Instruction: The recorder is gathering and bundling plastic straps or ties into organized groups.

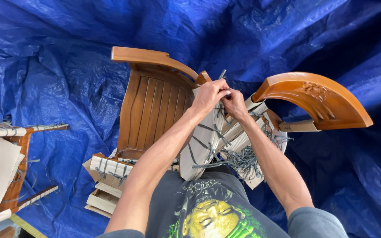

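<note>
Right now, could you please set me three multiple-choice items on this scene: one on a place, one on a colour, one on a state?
1. Where does the slatted wooden chair back lie relative to the two hands?
A. To their left
B. To their right
C. Under the person's knees

2. What colour is the tarpaulin beneath everything?
A. Green
B. Blue
C. White

3. How do the left hand and right hand stand?
A. Spread far apart
B. Flat on the tarpaulin
C. Close together, pinching a grey strap

Answers: 1 A, the slats show left of the hands. 2 B, blue sheet fills the background. 3 C, the fingers meet at the strap's end above the wrapped chair part.
</note>
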